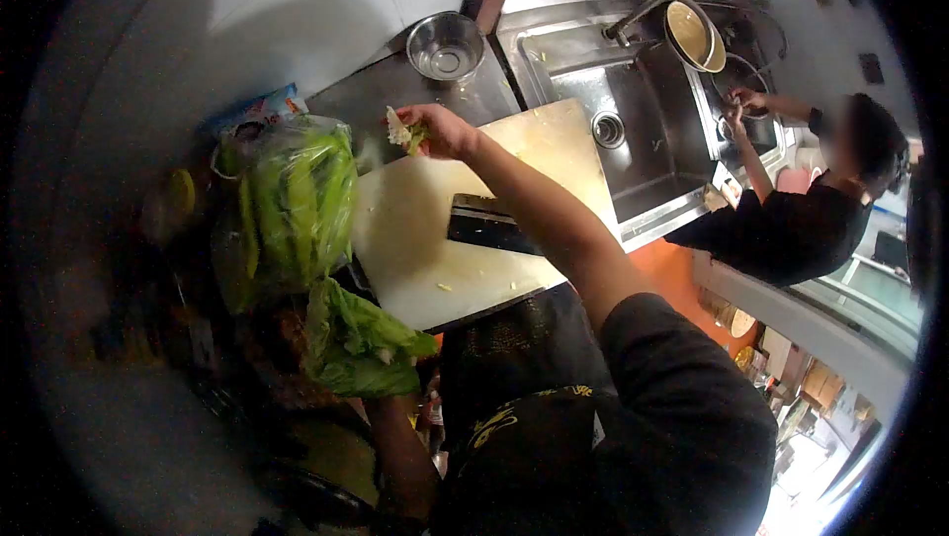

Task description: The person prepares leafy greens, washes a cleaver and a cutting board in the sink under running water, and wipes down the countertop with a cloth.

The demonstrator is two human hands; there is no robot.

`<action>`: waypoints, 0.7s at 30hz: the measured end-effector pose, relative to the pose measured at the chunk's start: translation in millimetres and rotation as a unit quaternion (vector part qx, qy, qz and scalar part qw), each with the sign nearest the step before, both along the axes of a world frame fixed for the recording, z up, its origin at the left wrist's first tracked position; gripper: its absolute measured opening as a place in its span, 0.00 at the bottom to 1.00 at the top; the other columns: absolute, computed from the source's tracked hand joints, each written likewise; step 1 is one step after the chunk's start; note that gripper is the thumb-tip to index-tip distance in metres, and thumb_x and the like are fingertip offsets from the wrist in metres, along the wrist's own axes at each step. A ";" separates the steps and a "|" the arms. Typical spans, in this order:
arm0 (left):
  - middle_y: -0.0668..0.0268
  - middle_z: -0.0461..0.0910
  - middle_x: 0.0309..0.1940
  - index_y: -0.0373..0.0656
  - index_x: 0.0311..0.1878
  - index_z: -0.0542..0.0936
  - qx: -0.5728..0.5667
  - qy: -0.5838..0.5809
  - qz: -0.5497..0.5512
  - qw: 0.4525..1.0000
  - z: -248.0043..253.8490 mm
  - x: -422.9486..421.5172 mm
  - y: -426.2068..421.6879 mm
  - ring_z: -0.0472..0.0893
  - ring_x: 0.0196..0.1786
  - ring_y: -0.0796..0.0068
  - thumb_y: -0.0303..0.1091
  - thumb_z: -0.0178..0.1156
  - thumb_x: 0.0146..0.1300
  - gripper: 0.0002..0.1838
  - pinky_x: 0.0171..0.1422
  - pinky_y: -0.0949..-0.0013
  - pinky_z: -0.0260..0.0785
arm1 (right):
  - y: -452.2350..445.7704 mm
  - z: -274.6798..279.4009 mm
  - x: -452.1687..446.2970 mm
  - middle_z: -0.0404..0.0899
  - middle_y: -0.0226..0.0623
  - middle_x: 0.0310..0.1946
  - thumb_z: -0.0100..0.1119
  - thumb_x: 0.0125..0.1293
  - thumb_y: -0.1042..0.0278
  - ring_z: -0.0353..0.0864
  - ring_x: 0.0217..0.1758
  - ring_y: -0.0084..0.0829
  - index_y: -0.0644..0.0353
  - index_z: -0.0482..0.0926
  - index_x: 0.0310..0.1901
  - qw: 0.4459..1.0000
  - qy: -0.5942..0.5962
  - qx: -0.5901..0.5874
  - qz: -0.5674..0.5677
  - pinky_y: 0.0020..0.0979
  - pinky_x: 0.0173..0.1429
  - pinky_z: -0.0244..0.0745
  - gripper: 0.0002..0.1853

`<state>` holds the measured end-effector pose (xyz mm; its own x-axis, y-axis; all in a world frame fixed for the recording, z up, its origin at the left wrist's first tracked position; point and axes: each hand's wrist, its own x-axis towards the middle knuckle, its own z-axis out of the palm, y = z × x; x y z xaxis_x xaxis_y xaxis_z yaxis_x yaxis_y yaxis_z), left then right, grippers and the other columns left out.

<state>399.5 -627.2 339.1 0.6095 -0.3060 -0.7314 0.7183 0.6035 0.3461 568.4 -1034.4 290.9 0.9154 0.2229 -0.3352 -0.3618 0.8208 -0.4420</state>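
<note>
My right hand [444, 133] is raised over the far left corner of the cutting board [415, 264], its fingers closed on a small whitish-green piece of lettuce [403, 131]. Lower down, a leafy head of lettuce [361, 343] rests on my left hand, whose forearm [400, 447] rises from below. The leaves hide my left fingers. Partly behind my right forearm, a dark, broad-bladed knife [484, 229] lies on the board. Small green scraps are scattered there.
A clear plastic bag of green leafy vegetables [301, 195] stands left of the board. Behind is a metal bowl [447, 47]. To the right is a steel sink [568, 51], with a pot [695, 36] on its far side. A co-worker in black [811, 224] works there.
</note>
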 end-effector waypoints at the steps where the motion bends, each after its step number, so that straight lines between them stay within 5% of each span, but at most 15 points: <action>1: 0.56 0.65 0.65 0.45 0.69 0.63 0.001 -0.002 -0.004 1.000 0.8 1.1 -1.6 0.68 0.64 0.53 0.51 0.48 0.70 0.29 0.62 0.46 0.67 | 0.6 23.0 -12.8 0.80 0.34 0.34 0.49 0.63 0.63 0.80 0.34 0.28 0.62 0.75 0.54 0.995 -0.008 0.094 0.016 0.27 0.33 0.75 0.20; 3: 0.56 0.65 0.65 0.45 0.69 0.63 0.003 -0.003 -0.011 1.000 2.4 2.6 -4.7 0.68 0.64 0.53 0.51 0.48 0.70 0.29 0.62 0.46 0.67 | 8.5 15.7 -17.2 0.80 0.36 0.33 0.52 0.66 0.54 0.80 0.32 0.30 0.59 0.77 0.47 0.990 -0.023 0.138 0.015 0.29 0.28 0.76 0.18; 5: 0.56 0.65 0.65 0.45 0.69 0.63 0.007 -0.002 -0.015 1.000 4.8 3.0 -5.7 0.68 0.64 0.53 0.51 0.48 0.70 0.29 0.62 0.46 0.67 | 26.2 -21.8 -0.3 0.82 0.32 0.31 0.57 0.64 0.50 0.80 0.28 0.26 0.56 0.81 0.41 0.998 -0.004 0.057 -0.013 0.27 0.24 0.74 0.17; 7: 0.56 0.65 0.65 0.45 0.69 0.63 0.009 -0.001 -0.016 1.000 6.9 0.5 -5.2 0.68 0.64 0.53 0.51 0.48 0.70 0.29 0.62 0.46 0.67 | 38.3 -0.9 2.6 0.81 0.36 0.30 0.60 0.61 0.53 0.82 0.33 0.35 0.55 0.82 0.37 0.953 0.035 -0.299 -0.041 0.33 0.30 0.75 0.14; 8: 0.56 0.65 0.64 0.45 0.69 0.63 0.009 0.001 -0.015 1.000 8.0 -1.5 -3.8 0.68 0.64 0.53 0.51 0.48 0.70 0.29 0.61 0.45 0.67 | 46.2 -13.9 13.6 0.81 0.36 0.30 0.60 0.61 0.53 0.82 0.33 0.35 0.55 0.82 0.37 0.953 0.033 -0.298 -0.042 0.33 0.30 0.75 0.14; 9: 0.56 0.65 0.64 0.45 0.69 0.63 0.013 0.003 -0.015 1.000 8.9 -5.0 -2.1 0.68 0.64 0.53 0.51 0.48 0.70 0.29 0.61 0.45 0.67 | 56.6 -38.8 28.6 0.82 0.40 0.31 0.62 0.59 0.55 0.83 0.34 0.39 0.55 0.82 0.37 0.835 -0.017 -0.550 0.001 0.37 0.33 0.76 0.13; 10: 0.56 0.65 0.64 0.45 0.69 0.63 0.016 0.007 -0.013 1.000 9.8 -9.8 0.5 0.68 0.64 0.52 0.51 0.48 0.70 0.29 0.61 0.45 0.67 | 62.8 -53.1 37.6 0.83 0.44 0.33 0.63 0.56 0.57 0.84 0.36 0.43 0.56 0.82 0.38 0.649 -0.066 -0.757 0.043 0.41 0.36 0.78 0.13; 13: 0.56 0.65 0.64 0.45 0.69 0.63 0.021 0.015 -0.005 1.000 11.7 -20.1 6.9 0.68 0.64 0.52 0.51 0.48 0.70 0.29 0.61 0.45 0.67 | 78.1 0.6 36.4 0.82 0.50 0.36 0.61 0.55 0.59 0.83 0.39 0.48 0.57 0.82 0.40 0.603 -0.061 -0.779 0.160 0.47 0.42 0.78 0.14; 16: 0.56 0.65 0.64 0.45 0.69 0.63 0.025 0.024 0.001 0.999 13.8 -29.8 16.6 0.68 0.64 0.52 0.51 0.48 0.70 0.29 0.61 0.45 0.67 | 98.2 -44.0 58.1 0.83 0.49 0.36 0.56 0.57 0.57 0.84 0.39 0.47 0.57 0.83 0.37 0.565 -0.076 -0.813 0.123 0.45 0.43 0.79 0.14; 21: 0.56 0.65 0.64 0.45 0.69 0.63 0.029 0.030 0.020 0.999 16.0 -44.6 26.3 0.68 0.63 0.52 0.51 0.49 0.70 0.30 0.61 0.44 0.67 | 88.7 -24.1 58.8 0.84 0.46 0.35 0.57 0.55 0.57 0.84 0.39 0.47 0.58 0.83 0.32 0.521 -0.099 -0.820 0.215 0.44 0.42 0.80 0.14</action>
<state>354.8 -601.0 355.2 0.5741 -0.2396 -0.7829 0.7153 0.6120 0.3373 627.2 -945.7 266.7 0.9521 -0.0154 -0.3054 -0.1693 -0.8581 -0.4847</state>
